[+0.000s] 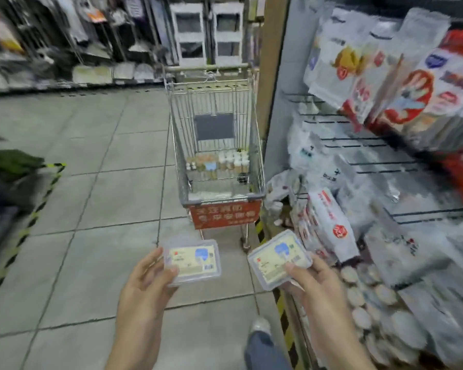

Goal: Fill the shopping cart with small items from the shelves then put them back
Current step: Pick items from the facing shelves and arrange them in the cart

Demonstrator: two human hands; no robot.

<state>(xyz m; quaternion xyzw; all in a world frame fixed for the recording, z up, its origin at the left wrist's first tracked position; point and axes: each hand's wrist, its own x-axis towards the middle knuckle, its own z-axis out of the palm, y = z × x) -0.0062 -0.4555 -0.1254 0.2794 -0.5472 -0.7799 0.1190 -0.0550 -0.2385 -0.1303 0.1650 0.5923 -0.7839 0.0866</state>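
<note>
On the grey tiled shop floor [96, 209], my left hand [145, 279] grips a clear plastic box [191, 261] lying crosswise, my right hand [309, 276] grips a second box [278, 259] tilted up rightward, both forearms reaching ahead, short of the shopping cart [217, 145] beside the shelves [385, 156].

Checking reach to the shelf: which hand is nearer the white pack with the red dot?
Right. The right hand is just below-left of the pack; the left hand is across the aisle floor, far left.
</note>
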